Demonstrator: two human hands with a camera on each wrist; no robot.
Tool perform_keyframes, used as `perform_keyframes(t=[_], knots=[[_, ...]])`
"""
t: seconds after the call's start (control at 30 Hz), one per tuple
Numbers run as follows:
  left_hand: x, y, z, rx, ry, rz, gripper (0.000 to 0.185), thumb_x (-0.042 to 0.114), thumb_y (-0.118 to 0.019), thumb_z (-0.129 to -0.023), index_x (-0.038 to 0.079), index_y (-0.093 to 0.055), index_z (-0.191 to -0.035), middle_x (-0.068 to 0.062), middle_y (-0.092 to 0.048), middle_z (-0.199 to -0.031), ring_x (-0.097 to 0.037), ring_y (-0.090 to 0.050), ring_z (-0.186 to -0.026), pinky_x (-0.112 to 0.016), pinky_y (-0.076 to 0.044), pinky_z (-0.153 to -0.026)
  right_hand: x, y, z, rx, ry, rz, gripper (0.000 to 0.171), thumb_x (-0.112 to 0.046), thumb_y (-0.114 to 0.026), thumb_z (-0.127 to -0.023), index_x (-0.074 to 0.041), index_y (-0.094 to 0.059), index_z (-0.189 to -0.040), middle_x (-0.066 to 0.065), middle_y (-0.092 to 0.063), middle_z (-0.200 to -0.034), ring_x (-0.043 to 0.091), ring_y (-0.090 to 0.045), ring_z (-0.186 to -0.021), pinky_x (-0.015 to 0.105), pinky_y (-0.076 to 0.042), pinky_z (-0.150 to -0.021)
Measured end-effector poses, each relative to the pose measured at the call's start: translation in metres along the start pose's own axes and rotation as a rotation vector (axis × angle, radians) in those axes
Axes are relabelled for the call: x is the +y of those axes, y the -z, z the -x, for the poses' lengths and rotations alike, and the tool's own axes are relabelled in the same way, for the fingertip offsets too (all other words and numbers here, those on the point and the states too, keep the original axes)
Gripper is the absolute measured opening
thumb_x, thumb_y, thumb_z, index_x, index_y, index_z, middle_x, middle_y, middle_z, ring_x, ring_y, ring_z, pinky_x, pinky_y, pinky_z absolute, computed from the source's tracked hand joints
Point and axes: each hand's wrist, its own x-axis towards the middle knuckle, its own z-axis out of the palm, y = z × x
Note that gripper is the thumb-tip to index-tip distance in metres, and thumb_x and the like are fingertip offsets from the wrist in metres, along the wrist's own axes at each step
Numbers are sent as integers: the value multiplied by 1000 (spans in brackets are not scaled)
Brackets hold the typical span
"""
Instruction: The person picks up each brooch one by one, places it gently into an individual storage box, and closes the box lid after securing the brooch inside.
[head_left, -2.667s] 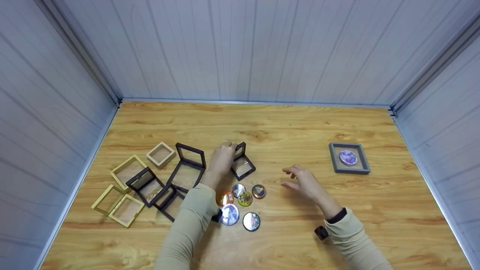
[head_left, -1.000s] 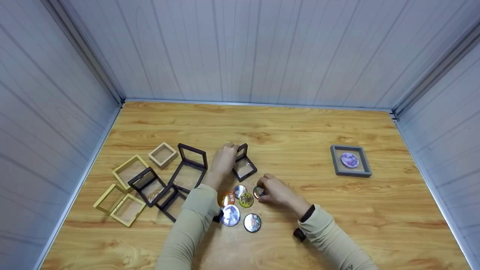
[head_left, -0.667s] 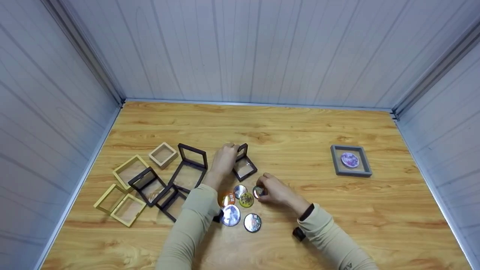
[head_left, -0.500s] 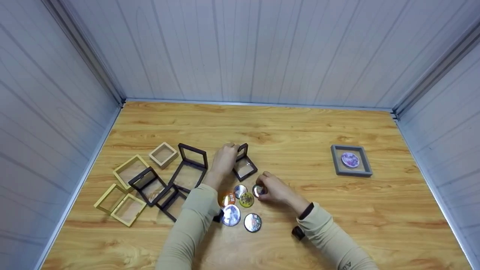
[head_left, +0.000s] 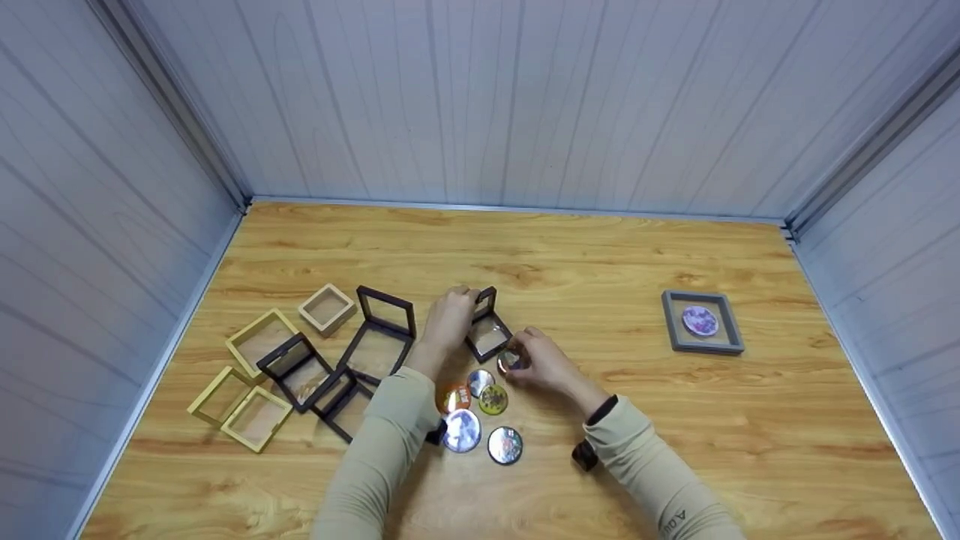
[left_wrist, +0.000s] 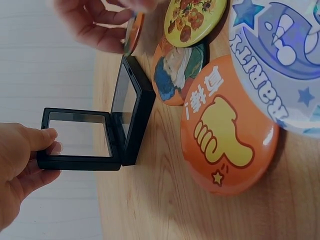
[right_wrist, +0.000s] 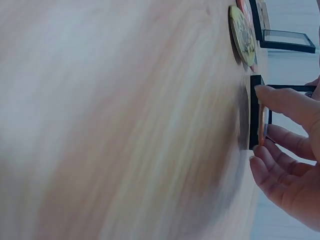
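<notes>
My left hand pinches the raised lid of a small black display frame, which stands hinged open on the table. A round pin badge is held by its edge between the thumb and fingers of my right hand. In the right wrist view the badge's orange edge overlaps the frame's base, fingertips right at the rim. Below the frame lie loose badges: an orange thumb badge, a yellow sunflower badge, a portrait badge, a large blue-white one and a dark-rimmed one.
Several opened black frames stand to the left, beside yellow frames and a small beige frame. Far right lies a grey frame holding a purple badge. Pale walls enclose the table.
My right hand came in from the right, took hold of the badge at the pile's right side and carried it up-left to the small black frame. My left hand stayed on the lid.
</notes>
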Motion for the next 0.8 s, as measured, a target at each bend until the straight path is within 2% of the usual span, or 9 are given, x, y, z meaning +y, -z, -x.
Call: perform_keyframes(t=[0.43, 0.67, 0.8], knots=[[0, 1, -1, -6, 8, 0, 16, -3, -50, -81, 2, -63, -89, -9, -59, -79, -26, -58, -74, -37, -49, -61, 0, -8, -23, 117, -81, -90, 41, -12, -76, -66, 1, -57, -100, 7, -49, -90, 19, -51, -80, 29, -46, -72], [1, 1, -1, -23, 20, -21, 15, 0, -52, -81, 2, -64, -91, -10, -59, -81, -26, -59, -74, -36, -49, -60, -1, -12, -33, 184, -34, -74, 40, -12, -76, -66, 3, -57, -97, 10, -51, -92, 23, -50, -82, 32, -45, -74], [1, 1, -1, -11, 21, -19, 14, 0, -52, -81, 2, -64, -89, -9, -58, -79, -26, -59, -73, -37, -49, -59, -2, -16, -39, 215, -16, -76, 38, -10, -76, -66, 3, -57, -96, 11, -51, -90, 23, -50, -82, 33, -44, -75]])
